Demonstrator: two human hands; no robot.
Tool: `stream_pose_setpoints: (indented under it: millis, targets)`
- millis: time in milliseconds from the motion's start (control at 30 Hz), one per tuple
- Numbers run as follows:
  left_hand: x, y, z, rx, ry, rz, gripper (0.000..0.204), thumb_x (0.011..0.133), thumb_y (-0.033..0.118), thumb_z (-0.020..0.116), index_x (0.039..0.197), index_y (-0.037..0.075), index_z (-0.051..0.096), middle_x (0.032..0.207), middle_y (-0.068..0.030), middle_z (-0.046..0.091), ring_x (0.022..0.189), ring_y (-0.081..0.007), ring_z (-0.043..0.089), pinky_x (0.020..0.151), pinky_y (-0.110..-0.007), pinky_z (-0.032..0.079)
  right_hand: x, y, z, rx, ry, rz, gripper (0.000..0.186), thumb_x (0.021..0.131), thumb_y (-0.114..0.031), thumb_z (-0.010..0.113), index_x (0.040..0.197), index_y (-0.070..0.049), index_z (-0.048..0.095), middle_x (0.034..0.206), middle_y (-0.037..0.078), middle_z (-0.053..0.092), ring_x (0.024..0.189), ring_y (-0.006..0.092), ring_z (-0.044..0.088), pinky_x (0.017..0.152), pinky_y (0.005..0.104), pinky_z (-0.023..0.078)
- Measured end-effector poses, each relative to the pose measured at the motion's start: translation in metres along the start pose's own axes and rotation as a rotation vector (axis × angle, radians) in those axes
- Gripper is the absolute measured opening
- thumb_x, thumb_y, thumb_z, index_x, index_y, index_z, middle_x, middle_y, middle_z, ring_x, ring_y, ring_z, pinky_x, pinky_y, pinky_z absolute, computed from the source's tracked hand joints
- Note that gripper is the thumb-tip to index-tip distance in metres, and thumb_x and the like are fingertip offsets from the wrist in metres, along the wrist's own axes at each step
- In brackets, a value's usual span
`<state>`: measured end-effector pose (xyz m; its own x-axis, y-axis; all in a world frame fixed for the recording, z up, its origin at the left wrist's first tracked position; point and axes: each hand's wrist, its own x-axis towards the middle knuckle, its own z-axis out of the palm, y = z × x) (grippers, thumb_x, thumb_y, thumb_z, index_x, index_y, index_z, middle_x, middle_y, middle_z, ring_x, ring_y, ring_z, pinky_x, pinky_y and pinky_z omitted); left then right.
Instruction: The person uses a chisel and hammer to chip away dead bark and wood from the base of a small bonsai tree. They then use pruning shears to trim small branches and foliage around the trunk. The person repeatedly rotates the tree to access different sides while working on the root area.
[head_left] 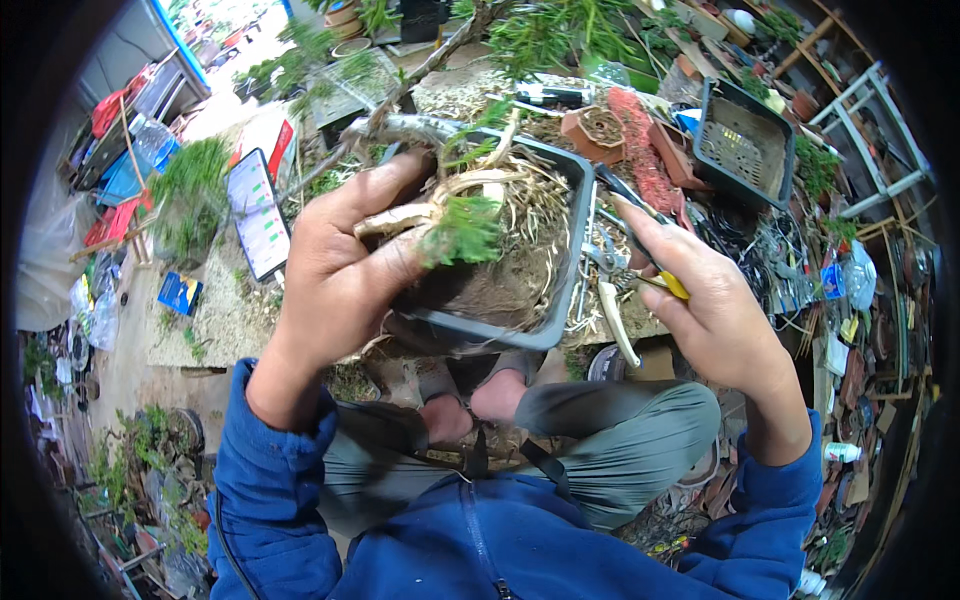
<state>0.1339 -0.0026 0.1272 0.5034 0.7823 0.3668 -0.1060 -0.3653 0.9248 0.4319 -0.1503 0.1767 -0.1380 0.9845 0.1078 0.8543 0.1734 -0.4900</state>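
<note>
Mid-frame, a trunk (397, 218) is clasped by the left hand (345, 255), apparently for steadiness; a tool (673, 286) is pinched by the half-curled right hand (712, 290).

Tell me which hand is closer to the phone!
Left. The left hand is just right of the phone; the right hand is farther off, on the pot's other side.

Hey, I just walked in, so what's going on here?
A person's left hand grips the woody stem of a plant at a black square pot, where pale roots and soil show. The right hand holds a slim tool with a yellow end, right of the pot. A phone is off to the left.
</note>
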Motion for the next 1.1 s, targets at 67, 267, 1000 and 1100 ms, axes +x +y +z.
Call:
stream_pose_setpoints:
  millis: [67, 267, 1000, 1100]
  targets:
    - [0.004, -0.003, -0.021, 0.102, -0.070, 0.060, 0.056, 0.094, 0.008, 0.081, 0.145, -0.009, 0.065, 0.131, -0.0123, 0.077, 0.115, -0.0171, 0.071, 0.104, -0.032, 0.054, -0.003, 0.017, 0.001, 0.197, -0.039, 0.096, 0.076, 0.095, 0.006, 0.064, 0.168, -0.002, 0.044, 0.112, 0.008, 0.067, 0.101, 0.0172, 0.064, 0.099, 0.0309, 0.052]
    - [0.025, -0.014, -0.050, -0.145, -0.185, 0.011, 0.058, 0.090, 0.008, 0.080, 0.145, -0.007, 0.068, 0.134, -0.0143, 0.076, 0.121, -0.0183, 0.070, 0.110, -0.032, 0.051, -0.007, 0.055, 0.003, 0.689, 0.011, 0.478, 0.043, 0.103, -0.005, 0.069, 0.144, 0.008, 0.063, 0.095, 0.004, 0.071, 0.076, 0.0108, 0.069, 0.070, 0.0270, 0.058]
    - [0.041, -0.020, -0.062, -0.055, -0.273, 0.041, 0.060, 0.083, 0.011, 0.093, 0.138, -0.004, 0.073, 0.125, -0.0102, 0.079, 0.116, -0.0158, 0.072, 0.107, -0.034, 0.055, -0.152, 0.015, 0.195, 0.733, -0.855, 0.436, 0.084, 0.101, -0.063, 0.070, 0.154, 0.001, 0.059, 0.140, 0.029, 0.066, 0.131, 0.0388, 0.065, 0.110, 0.0431, 0.051]
    - [0.040, -0.021, -0.063, -0.072, -0.298, 0.084, 0.060, 0.084, 0.007, 0.091, 0.140, -0.005, 0.071, 0.128, -0.0099, 0.079, 0.120, -0.0147, 0.070, 0.108, -0.033, 0.054, -0.154, 0.027, 0.183, 1.028, -0.889, 0.711, 0.078, 0.099, -0.032, 0.079, 0.163, 0.002, 0.049, 0.137, 0.015, 0.070, 0.126, 0.0231, 0.065, 0.109, 0.0368, 0.051]
